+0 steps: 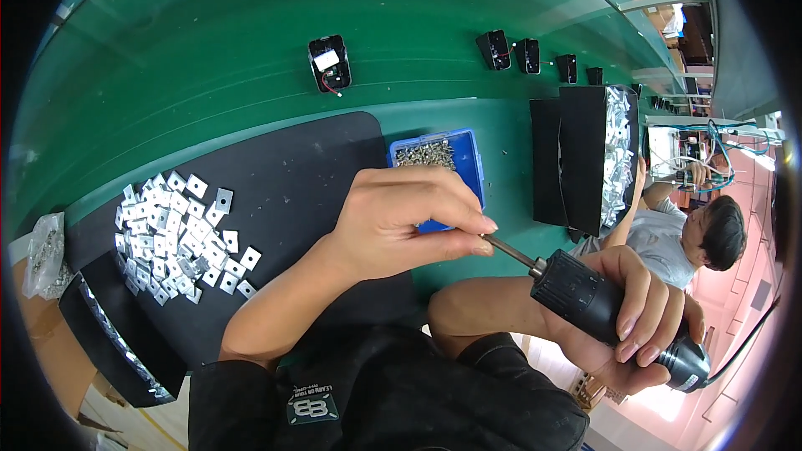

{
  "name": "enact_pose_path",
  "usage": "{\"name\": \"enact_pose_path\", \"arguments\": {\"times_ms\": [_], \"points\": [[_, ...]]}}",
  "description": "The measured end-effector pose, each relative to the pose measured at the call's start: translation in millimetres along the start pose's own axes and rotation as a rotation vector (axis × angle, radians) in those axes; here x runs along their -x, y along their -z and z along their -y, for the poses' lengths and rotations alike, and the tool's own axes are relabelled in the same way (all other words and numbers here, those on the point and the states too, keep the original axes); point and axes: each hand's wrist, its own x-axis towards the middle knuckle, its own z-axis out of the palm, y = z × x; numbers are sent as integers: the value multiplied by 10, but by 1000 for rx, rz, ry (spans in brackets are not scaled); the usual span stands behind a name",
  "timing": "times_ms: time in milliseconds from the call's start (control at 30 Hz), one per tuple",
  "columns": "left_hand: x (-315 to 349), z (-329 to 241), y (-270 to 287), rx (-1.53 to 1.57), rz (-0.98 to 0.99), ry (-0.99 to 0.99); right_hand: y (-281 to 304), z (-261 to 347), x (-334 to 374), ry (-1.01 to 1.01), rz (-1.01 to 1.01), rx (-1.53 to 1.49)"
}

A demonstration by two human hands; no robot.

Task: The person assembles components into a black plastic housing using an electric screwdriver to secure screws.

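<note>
My right hand (647, 313) is wrapped round a black electric screwdriver (576, 291), whose cord trails off to the right. Its metal bit (511, 252) points left and up, toward my other hand. At the bit's tip, the thumb and fingers of my left hand (409, 215) are pinched together; whatever sits between them is too small or hidden to make out. Behind that hand stands a blue plastic box (469, 146) of small screws (426, 154), partly covered by it. A heap of small square metal plates with holes (180, 234) lies on the black mat (292, 192) to the left.
Black housings with wires, one of them (330, 65) straight ahead, stand along the green conveyor belt (209, 50). A black box (576, 159) of metal plates is at the right, near a co-worker (668, 238). Lower left are a black tray (121, 342) and a plastic bag (46, 255).
</note>
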Motion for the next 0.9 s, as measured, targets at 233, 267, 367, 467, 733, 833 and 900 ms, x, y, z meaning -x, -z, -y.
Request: {"name": "enact_pose_path", "arguments": {"times_ms": [233,267,367,467,733,833,900], "points": [[-16,-11,-12,-56,15,-110,15,14,-15,-9,2,-24],[-13,-21,-13,-76,14,-111,22,10,-17,-8,8,-29],[-15,-44,-36,-121,8,-121,33,6,-19,-21,13,-51],[-23,-39,-53,-156,14,-139,50,24,-31,-26,21,-24],[7,-49,28,-242,73,-177,65,6,-12,-78,2,-49],[-8,-38,74,-310,129,-129,102,-15,-16,-119,-14,-49],[-111,21,125,-337,186,-127,145,45,-74,-93,32,14]]}}
